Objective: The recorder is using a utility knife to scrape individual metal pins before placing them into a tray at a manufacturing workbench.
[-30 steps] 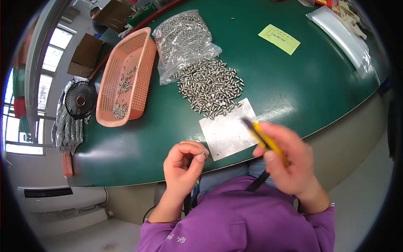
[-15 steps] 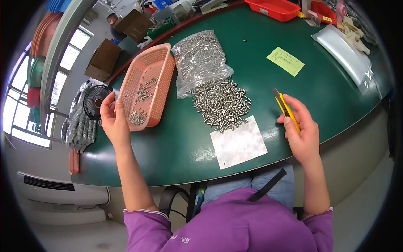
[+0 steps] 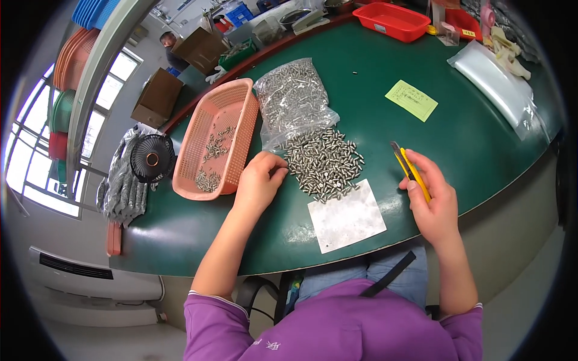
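Observation:
My left hand (image 3: 260, 182) is at the left edge of a pile of small metal pins (image 3: 325, 165), its fingers curled and pressed together; whatever they hold is too small or hidden to make out. A yellow utility knife (image 3: 416, 174) is in my right hand (image 3: 435, 204), blade out and pointing away, above the table to the right of the pile. Behind the pile lies a clear plastic bag (image 3: 292, 96) full of the same pins. The pile's near edge spills onto a white sheet of paper (image 3: 348, 221). Left of it stands a pink perforated basket (image 3: 245, 141) with some pins inside.
A black fan (image 3: 152, 159) and grey plastic packets (image 3: 123, 186) are beside the basket. On the green table (image 3: 367, 132) lie a yellow-green note (image 3: 411, 100) and a stack of clear bags (image 3: 494, 81). A red tray (image 3: 391, 24) stands at the back. A person (image 3: 171, 51) is at the far left.
My left hand has moved right, from over the basket's near left side to the pile's left edge. My right hand keeps the knife in nearly the same place. The view has shifted slightly.

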